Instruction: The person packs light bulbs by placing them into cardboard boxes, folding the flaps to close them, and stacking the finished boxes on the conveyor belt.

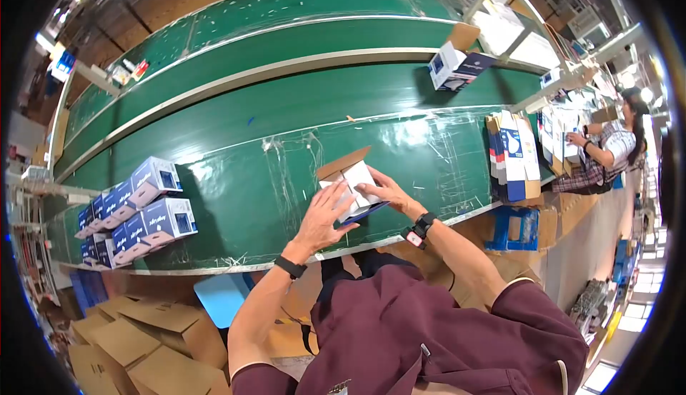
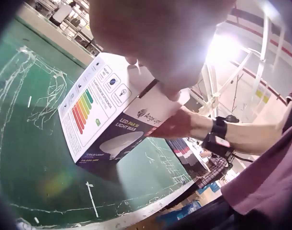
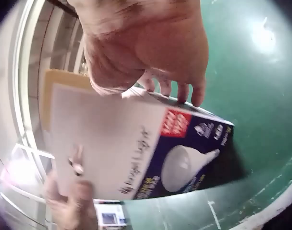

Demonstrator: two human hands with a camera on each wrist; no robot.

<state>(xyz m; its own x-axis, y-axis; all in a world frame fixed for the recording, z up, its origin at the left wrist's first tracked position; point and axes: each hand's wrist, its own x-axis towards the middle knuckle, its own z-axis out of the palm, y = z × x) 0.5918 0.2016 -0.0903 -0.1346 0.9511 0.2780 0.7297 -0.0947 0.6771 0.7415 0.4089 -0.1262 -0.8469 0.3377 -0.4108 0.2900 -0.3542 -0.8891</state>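
Observation:
A white and navy light bulb box (image 1: 359,174) is between both hands over the green bench, its brown-lined flap (image 1: 344,164) standing up at the far side. My left hand (image 1: 321,218) holds its left side, fingers over the upper edge and thumb lower down. On the opposite side my right hand (image 1: 389,193) grips the box, fingers bent over its top edge in the right wrist view. The left wrist view shows a coloured energy scale on the box (image 2: 91,108) and a bulb picture. What lies inside is hidden.
Closed bulb boxes (image 1: 150,213) stand stacked in two rows at the left. One box with a raised flap (image 1: 457,66) stands farther back on the right. Flattened cartons (image 1: 516,153) lean at the right end, near another person (image 1: 614,141). Brown cartons (image 1: 153,338) lie below the bench.

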